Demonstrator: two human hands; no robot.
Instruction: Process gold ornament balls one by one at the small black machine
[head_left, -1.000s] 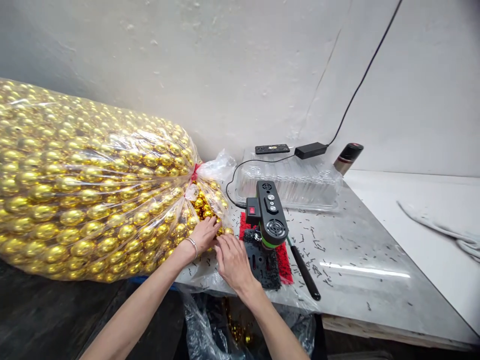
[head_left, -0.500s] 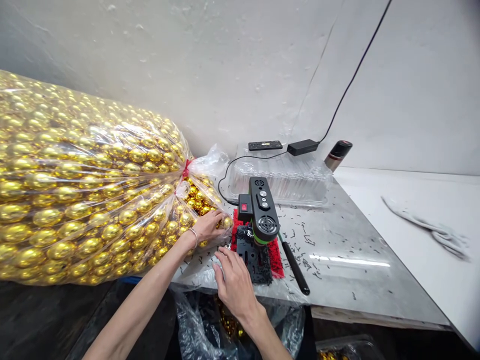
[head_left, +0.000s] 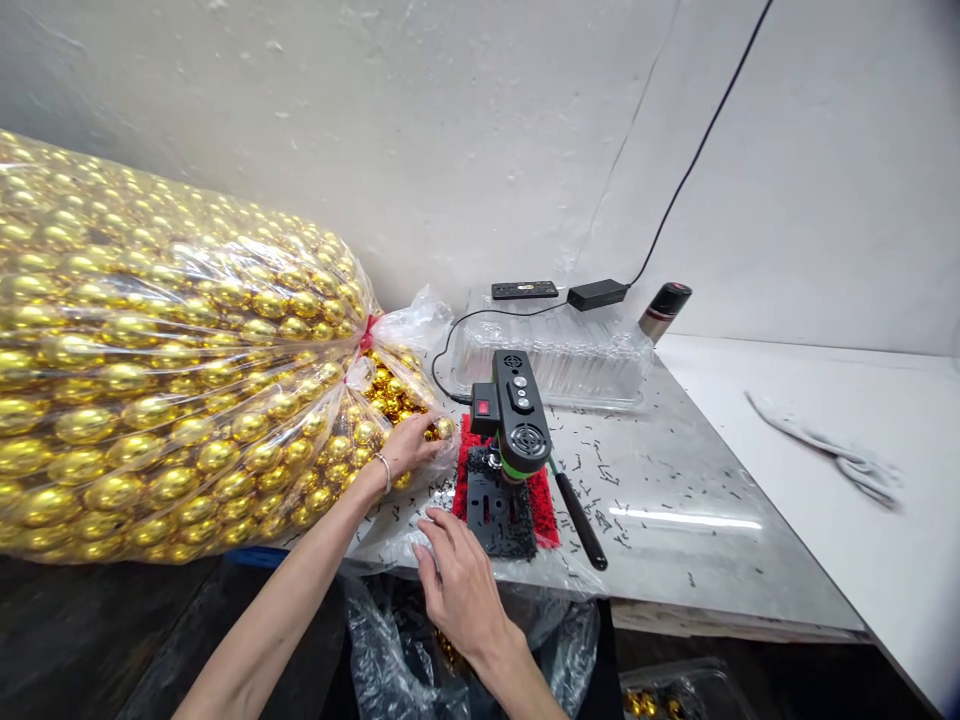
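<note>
My left hand [head_left: 411, 446] reaches over the mouth of a clear plastic bag of shiny gold balls [head_left: 394, 390]. Its fingers curl round a gold ball [head_left: 430, 433] at the bag's right end; the grip is partly hidden. Palm down, my right hand [head_left: 459, 575] hovers near the table's front edge with fingers loosely stretched and nothing in them. Just beyond it stands a small black press-like machine [head_left: 523, 410] with a green ring, on a slotted black plate [head_left: 491, 515] over a red mat [head_left: 546, 515]. A black-handled lever [head_left: 581, 522] slants from its right side.
A huge clear bag of gold balls [head_left: 150, 400] fills the left. Stacked clear plastic trays [head_left: 555, 360] bear a remote [head_left: 525, 290] and a power adapter [head_left: 598, 294]. Behind stands a flask [head_left: 664, 312]. Black scraps litter the metal tabletop [head_left: 675, 470]. Below hangs an open plastic bag [head_left: 390, 650].
The whole view has shifted slightly, with most things a little further left. My left hand stays at the bag's mouth, and my right hand stays near the plate.
</note>
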